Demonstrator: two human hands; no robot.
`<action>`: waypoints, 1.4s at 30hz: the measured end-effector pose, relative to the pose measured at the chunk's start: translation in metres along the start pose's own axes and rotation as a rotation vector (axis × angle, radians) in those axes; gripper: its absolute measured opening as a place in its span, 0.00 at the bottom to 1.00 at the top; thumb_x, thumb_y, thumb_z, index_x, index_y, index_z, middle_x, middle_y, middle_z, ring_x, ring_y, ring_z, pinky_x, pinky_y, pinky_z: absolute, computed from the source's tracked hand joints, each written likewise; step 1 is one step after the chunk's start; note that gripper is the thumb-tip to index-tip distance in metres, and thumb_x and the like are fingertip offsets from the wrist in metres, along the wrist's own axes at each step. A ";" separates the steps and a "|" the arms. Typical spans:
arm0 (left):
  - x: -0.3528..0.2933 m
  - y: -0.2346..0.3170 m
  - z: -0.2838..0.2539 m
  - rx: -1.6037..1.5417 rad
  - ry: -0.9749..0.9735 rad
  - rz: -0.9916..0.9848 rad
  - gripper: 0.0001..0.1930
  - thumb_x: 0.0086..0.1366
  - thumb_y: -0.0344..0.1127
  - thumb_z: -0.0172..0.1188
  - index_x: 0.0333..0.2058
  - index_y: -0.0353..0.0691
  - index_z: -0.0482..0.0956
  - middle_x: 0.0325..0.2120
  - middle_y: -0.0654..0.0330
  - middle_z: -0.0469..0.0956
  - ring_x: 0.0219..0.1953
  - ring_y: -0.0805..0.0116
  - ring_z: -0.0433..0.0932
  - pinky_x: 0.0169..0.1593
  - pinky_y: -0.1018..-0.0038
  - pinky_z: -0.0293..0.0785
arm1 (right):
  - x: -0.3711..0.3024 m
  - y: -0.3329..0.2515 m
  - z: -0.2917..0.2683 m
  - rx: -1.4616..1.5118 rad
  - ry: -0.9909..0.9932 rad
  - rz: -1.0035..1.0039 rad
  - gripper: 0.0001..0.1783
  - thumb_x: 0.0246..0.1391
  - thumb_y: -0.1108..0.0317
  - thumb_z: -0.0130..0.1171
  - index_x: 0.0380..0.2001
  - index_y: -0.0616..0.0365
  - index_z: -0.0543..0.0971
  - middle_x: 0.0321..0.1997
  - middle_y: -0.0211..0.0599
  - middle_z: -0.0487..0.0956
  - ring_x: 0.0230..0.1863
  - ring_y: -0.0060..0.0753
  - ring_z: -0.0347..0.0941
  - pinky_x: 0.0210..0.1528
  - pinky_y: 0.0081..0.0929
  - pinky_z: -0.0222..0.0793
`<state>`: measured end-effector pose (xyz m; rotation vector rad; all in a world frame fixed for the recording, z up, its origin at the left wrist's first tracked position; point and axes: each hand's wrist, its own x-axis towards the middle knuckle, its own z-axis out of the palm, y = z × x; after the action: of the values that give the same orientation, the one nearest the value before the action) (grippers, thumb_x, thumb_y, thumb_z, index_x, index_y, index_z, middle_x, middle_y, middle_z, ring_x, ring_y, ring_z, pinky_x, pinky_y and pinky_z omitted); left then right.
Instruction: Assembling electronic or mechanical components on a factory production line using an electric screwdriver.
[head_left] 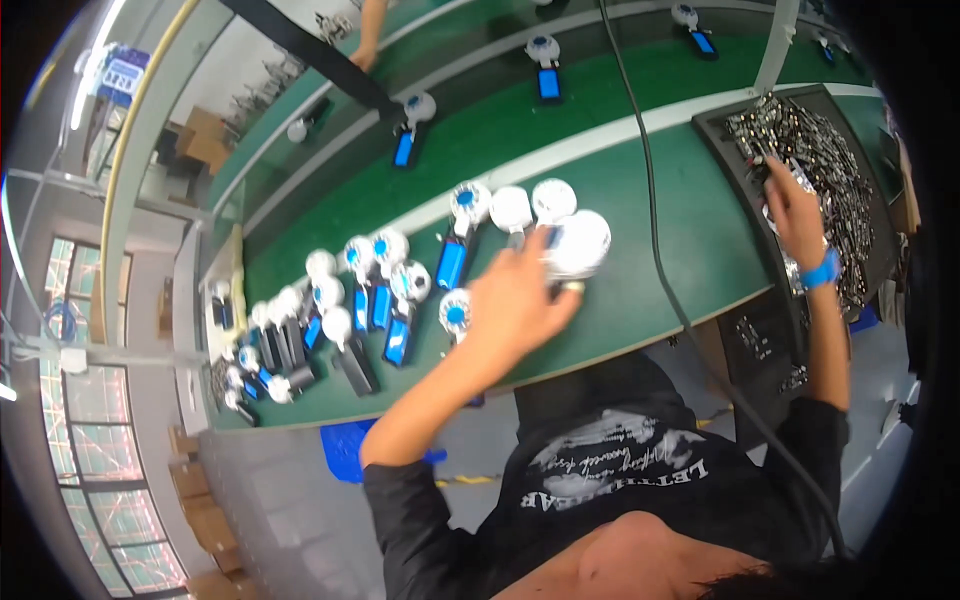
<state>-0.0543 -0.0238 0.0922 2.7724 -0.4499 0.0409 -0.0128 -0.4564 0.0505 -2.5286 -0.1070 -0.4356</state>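
My left hand [510, 305] is closed on a device with a round white head [580, 245], held just above the green bench. Part of its dark body is hidden by my fingers. Right beside it stand two more white-headed devices [511, 209]. Over at the right, my right hand [797, 215] reaches into a black tray [712, 135] heaped with small metal parts [845, 190]. Its index finger and thumb look apart among the parts; the fingertips are blurred, and no held piece is visible.
Several white-headed devices with blue panels [398, 340] crowd the bench's left half. A black cable [655, 220] hangs across the view between my hands. Behind the bench, a green conveyor [620, 95] carries spaced devices. Another person's hand [365, 55] shows at the far side.
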 end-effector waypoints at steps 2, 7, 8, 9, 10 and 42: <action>-0.009 0.028 0.039 -0.147 0.010 -0.058 0.35 0.59 0.44 0.66 0.62 0.38 0.66 0.39 0.44 0.81 0.41 0.44 0.81 0.41 0.50 0.79 | -0.048 -0.059 0.037 0.381 0.008 0.006 0.14 0.66 0.77 0.50 0.53 0.63 0.75 0.40 0.39 0.82 0.36 0.26 0.78 0.39 0.26 0.75; -0.010 0.056 0.119 -0.346 0.293 0.072 0.32 0.61 0.42 0.67 0.61 0.36 0.69 0.36 0.47 0.83 0.35 0.49 0.83 0.39 0.57 0.78 | -0.148 -0.108 0.122 1.070 -0.074 0.354 0.20 0.60 0.81 0.48 0.56 0.61 0.65 0.52 0.44 0.77 0.37 0.26 0.76 0.40 0.25 0.74; -0.012 0.056 0.120 -0.355 0.277 0.093 0.32 0.61 0.42 0.67 0.61 0.36 0.69 0.36 0.47 0.83 0.35 0.49 0.83 0.39 0.57 0.78 | -0.153 -0.110 0.126 1.111 -0.081 0.403 0.20 0.59 0.81 0.49 0.55 0.60 0.64 0.54 0.44 0.76 0.36 0.25 0.75 0.40 0.24 0.73; -0.014 0.050 0.115 -0.455 0.157 0.047 0.30 0.61 0.42 0.67 0.59 0.35 0.71 0.36 0.48 0.83 0.34 0.52 0.83 0.39 0.59 0.78 | -0.154 -0.111 0.126 1.105 -0.058 0.418 0.20 0.59 0.81 0.49 0.55 0.60 0.64 0.54 0.44 0.76 0.36 0.25 0.75 0.40 0.24 0.73; -0.016 0.043 0.108 -0.545 0.039 -0.009 0.28 0.62 0.41 0.67 0.57 0.33 0.73 0.36 0.50 0.83 0.32 0.55 0.83 0.38 0.60 0.78 | -0.152 -0.111 0.126 1.111 -0.021 0.368 0.21 0.59 0.81 0.48 0.56 0.60 0.64 0.53 0.44 0.75 0.35 0.24 0.74 0.40 0.24 0.72; 0.002 0.045 0.116 -0.959 0.318 0.177 0.07 0.56 0.22 0.70 0.35 0.34 0.87 0.33 0.57 0.85 0.34 0.67 0.83 0.38 0.74 0.78 | -0.123 -0.154 0.102 0.676 -0.054 0.072 0.25 0.63 0.76 0.50 0.63 0.67 0.73 0.48 0.50 0.76 0.46 0.45 0.75 0.50 0.31 0.71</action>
<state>-0.0694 -0.1020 -0.0029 1.7444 -0.4642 0.2358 -0.1254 -0.2690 0.0099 -1.8711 -0.1531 -0.2450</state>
